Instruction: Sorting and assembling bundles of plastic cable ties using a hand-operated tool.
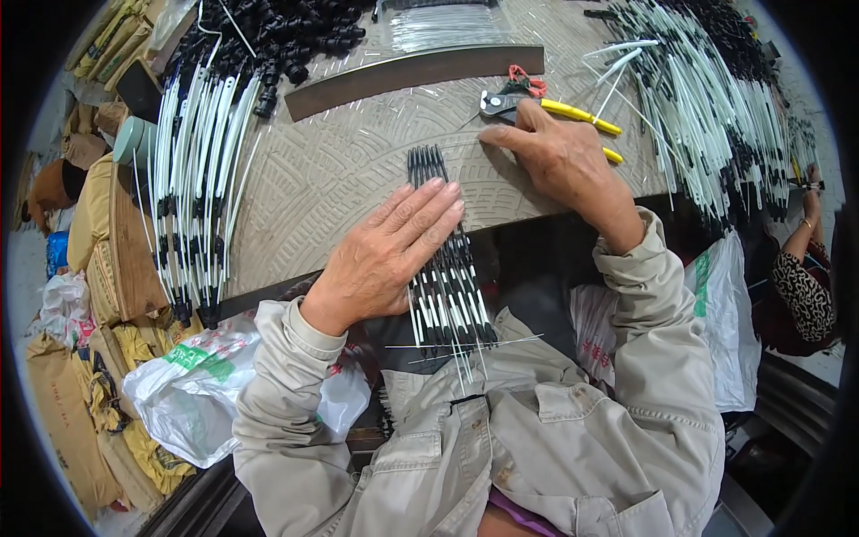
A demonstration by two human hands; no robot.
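My left hand (394, 246) lies with its fingers stretched out flat across a row of thin black-and-white rods (447, 295). Their black far ends (426, 163) stick out beyond my fingertips, and the near part hangs over the table's edge toward my lap. Two thin pale strips (465, 347) cross the row near its lower end. On the table to the right, my right hand (568, 161) has its fingers curled over the lower handle of yellow-handled cutting pliers (559, 109), with the thumb pointing left. The hand hides part of that handle. A small red-and-black clip (526, 82) lies just beyond the pliers.
A curved dark metal strip (416, 76) spans the far table. White-and-black rods are bundled at the left (192, 170) and heaped at the right (698, 116). Black parts (295, 45) pile up at the far left. Another person's arm (803, 224) shows at the far right.
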